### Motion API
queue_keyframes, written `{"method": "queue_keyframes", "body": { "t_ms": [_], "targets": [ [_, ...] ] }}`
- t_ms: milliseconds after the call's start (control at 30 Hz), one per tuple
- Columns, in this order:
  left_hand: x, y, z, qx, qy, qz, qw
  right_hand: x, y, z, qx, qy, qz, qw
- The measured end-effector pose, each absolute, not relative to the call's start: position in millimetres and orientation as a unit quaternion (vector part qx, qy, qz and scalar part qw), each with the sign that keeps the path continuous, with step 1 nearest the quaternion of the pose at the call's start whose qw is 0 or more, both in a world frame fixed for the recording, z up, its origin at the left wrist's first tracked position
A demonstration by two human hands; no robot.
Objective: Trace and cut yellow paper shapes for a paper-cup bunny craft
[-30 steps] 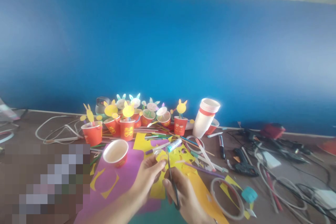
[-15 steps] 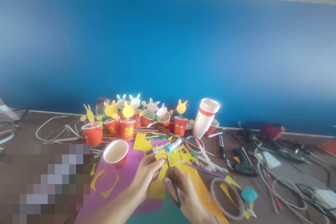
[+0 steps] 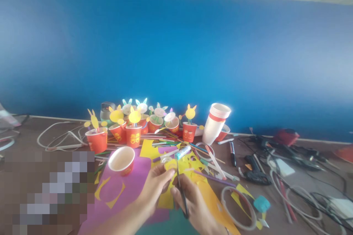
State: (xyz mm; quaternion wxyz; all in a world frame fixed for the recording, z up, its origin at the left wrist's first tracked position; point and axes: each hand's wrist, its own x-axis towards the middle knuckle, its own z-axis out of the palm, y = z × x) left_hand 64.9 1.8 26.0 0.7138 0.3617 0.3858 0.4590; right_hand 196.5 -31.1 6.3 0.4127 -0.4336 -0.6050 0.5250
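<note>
My left hand [image 3: 157, 182] pinches a small piece of yellow paper [image 3: 170, 165] between thumb and fingers. My right hand [image 3: 191, 197] is closed round a pair of scissors [image 3: 178, 181] with dark handles, their blades pointing up and away beside the yellow paper. Below both hands lie yellow sheets with holes cut in them, over a purple sheet [image 3: 129, 187] and a green one [image 3: 171, 224]. An upright white-lined red paper cup [image 3: 121, 160] stands on the purple sheet, left of my left hand. A glue stick [image 3: 182, 152] lies just beyond the scissors' tips.
Red cups with paper rabbit figures [image 3: 134, 132] stand along the back. A leaning stack of paper cups [image 3: 216, 124] is right of them. A black marker [image 3: 233, 154], a glue gun [image 3: 257, 172], a roll of tape [image 3: 238, 208] and tangled cables [image 3: 299, 194] lie on the right.
The yellow paper and the scissors have shifted slightly against each other at my fingertips. Both hands stay in nearly the same place, and the table looks the same.
</note>
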Motion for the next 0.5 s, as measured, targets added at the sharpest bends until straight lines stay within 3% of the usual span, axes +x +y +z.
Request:
{"method": "queue_keyframes", "body": {
  "t_ms": [500],
  "targets": [
    [63.3, 5.2, 31.3, 0.375, 0.399, 0.465, 0.695, 198.0, -28.9, 6.1, -0.453, -0.613, 0.489, 0.423]
  ]
}}
